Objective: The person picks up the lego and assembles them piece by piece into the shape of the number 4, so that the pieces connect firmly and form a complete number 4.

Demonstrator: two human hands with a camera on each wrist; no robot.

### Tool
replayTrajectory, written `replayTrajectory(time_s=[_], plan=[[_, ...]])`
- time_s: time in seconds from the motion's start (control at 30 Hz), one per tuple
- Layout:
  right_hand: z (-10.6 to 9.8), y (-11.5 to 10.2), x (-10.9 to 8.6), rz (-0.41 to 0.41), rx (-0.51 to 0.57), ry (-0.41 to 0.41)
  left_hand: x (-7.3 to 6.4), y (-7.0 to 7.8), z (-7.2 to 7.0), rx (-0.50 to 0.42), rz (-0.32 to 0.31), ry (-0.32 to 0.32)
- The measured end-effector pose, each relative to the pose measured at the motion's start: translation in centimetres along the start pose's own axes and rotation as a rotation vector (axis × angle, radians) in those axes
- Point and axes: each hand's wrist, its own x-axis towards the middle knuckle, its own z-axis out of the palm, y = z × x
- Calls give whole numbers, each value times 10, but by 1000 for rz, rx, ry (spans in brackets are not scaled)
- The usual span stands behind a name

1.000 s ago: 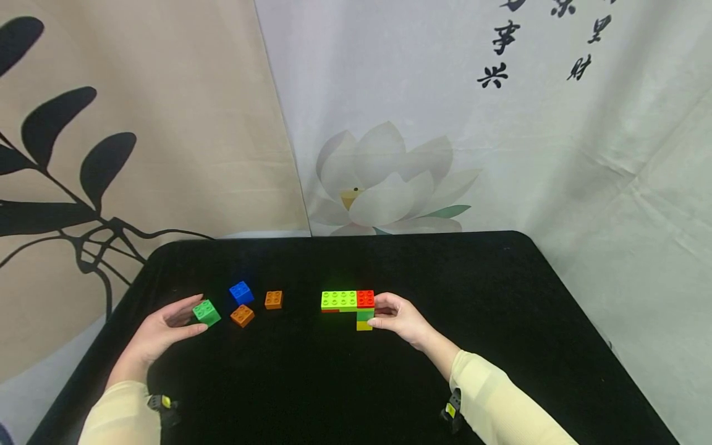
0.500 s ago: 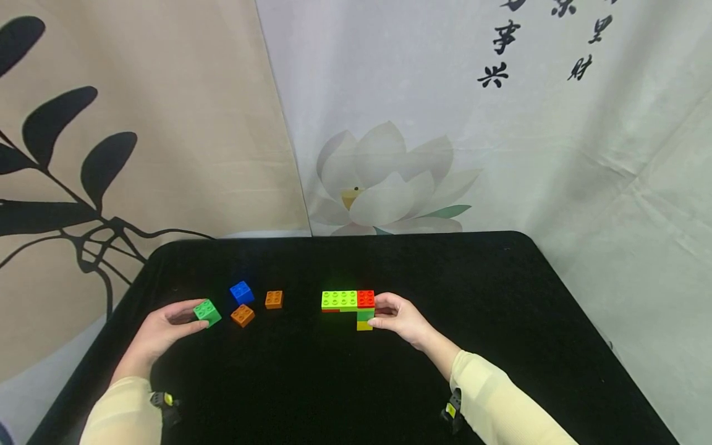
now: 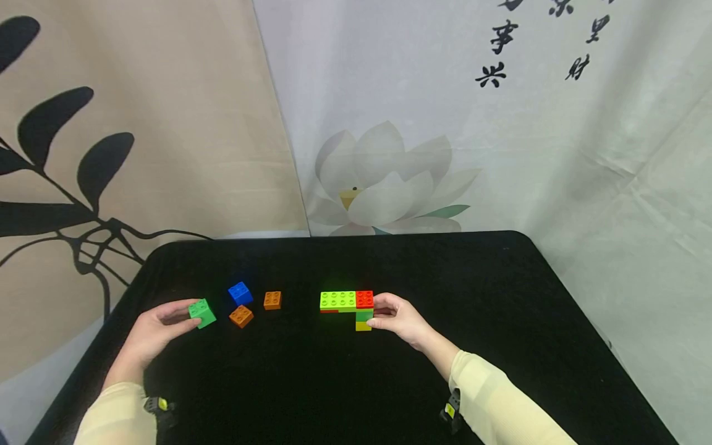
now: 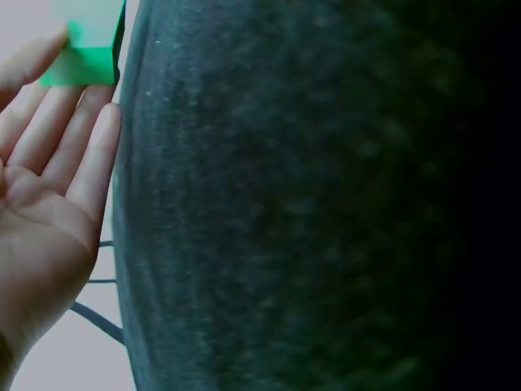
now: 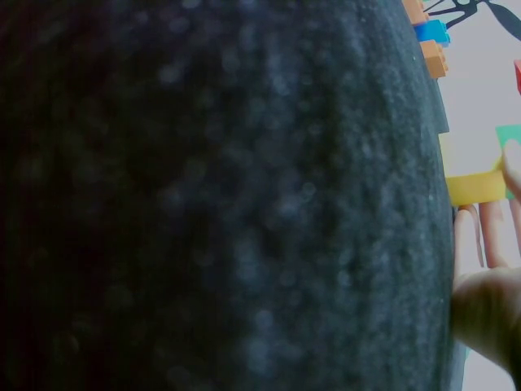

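My left hand pinches a green toy building brick between thumb and fingers at the table's left side. The left wrist view shows the brick at the fingertips, its studs out of sight there. Right of centre stands a joined brick build: a long lime brick, a red brick at its right end, and a green brick above a yellow brick on the near side. My right hand grips that build by its right side, thumb in front at the green and yellow bricks.
A blue brick and two orange bricks, one nearer and one farther right, lie between the hands. Everything rests on a black-covered table. A printed curtain hangs behind its far edge.
The left fingers have closed round the green brick, and it has moved slightly left with the hand. The right hand and its build have stayed in place.
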Motion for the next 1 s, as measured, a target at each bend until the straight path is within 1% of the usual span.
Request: replayTrajectory(time_s=[0.1, 0.2, 0.3, 0.43, 0.6, 0.77, 0.87, 1.0], plan=[[0, -1, 0, 3, -6, 0, -1, 6, -3, 23, 35, 33], [1, -1, 0, -3, -8, 0, -3, 16, -6, 34, 83, 49], [1, -2, 0, -7, -10, 1, -3, 26, -7, 34, 131, 48], [1, 0, 0, -7, -14, 1, -1, 39, -4, 14, 186, 38], [1, 1, 1, -5, -9, -1, 4, 54, 5, -29, 213, 17], [1, 1, 1, -9, -3, -7, 12, 69, 19, -72, 241, -10], [0, 1, 0, -7, -6, -3, 17, 81, 28, -88, 257, -44], [0, 2, 1, -1, -7, -2, 23, 98, 40, -120, 262, -109]])
